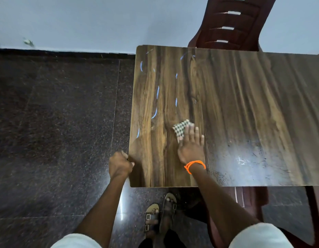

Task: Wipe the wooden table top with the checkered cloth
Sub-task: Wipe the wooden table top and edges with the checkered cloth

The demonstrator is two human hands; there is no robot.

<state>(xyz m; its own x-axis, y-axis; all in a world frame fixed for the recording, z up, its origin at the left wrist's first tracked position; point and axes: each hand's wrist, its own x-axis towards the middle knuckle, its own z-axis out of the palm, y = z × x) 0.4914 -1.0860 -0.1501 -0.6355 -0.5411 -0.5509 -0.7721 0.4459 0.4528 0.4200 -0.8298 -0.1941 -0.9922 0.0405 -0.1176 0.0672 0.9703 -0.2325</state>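
Observation:
The wooden table top (244, 104) fills the right half of the view, with glossy grain and pale blue-white streaks on its left part. A small black-and-white checkered cloth (181, 128) lies flat on the wood near the left front. My right hand (190, 145), with an orange thread at the wrist, presses down on the cloth with fingers spread; most of the cloth is hidden under the palm. My left hand (120, 165) is closed around the table's left edge near the front corner.
A dark red plastic chair (230, 25) stands behind the table against the pale wall. Another reddish chair part (253, 199) shows under the front edge. Dark speckled floor tiles (56, 122) lie to the left. My sandalled feet (160, 215) stand below the table's front edge.

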